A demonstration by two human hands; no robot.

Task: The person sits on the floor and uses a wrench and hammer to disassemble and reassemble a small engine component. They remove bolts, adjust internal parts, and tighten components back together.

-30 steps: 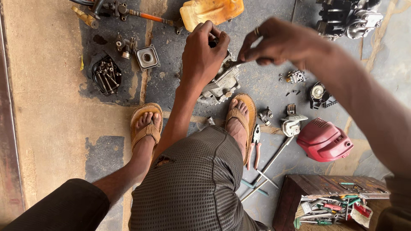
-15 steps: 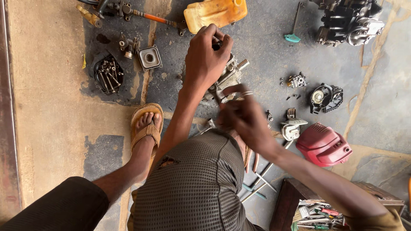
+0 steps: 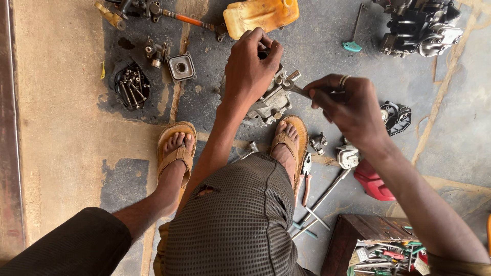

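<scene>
Oil-stained concrete floor [image 3: 61, 128], parts lying all round a crouching person. Grey metal engine part [image 3: 271, 99] is sitting on the floor just ahead of the right sandal [image 3: 291, 140], touching or nearly touching it.

Left hand [image 3: 251, 64] is pressing down on top of the part, fingers curled over its far edge, likely steadying it so it does not turn. Right hand [image 3: 345, 105] is pinching a spanner [image 3: 296, 88] shut between fingertips, head sitting on a fitting at the part's right side. Ring on one finger of that hand.

Count:
- 2 sandals, left sandal [image 3: 176, 151] well apart from the work
- 1 yellow can [image 3: 261, 15], just beyond the left hand
- 1 dish of bolts [image 3: 132, 87], too many to count
- 1 square metal cover [image 3: 181, 67]
- 1 pair of pliers [image 3: 306, 176], beside the right sandal
- 1 red cover [image 3: 376, 184]
- 1 engine block [image 3: 419, 25], far right
- 1 wooden toolbox [image 3: 378, 248], crammed with tools
</scene>
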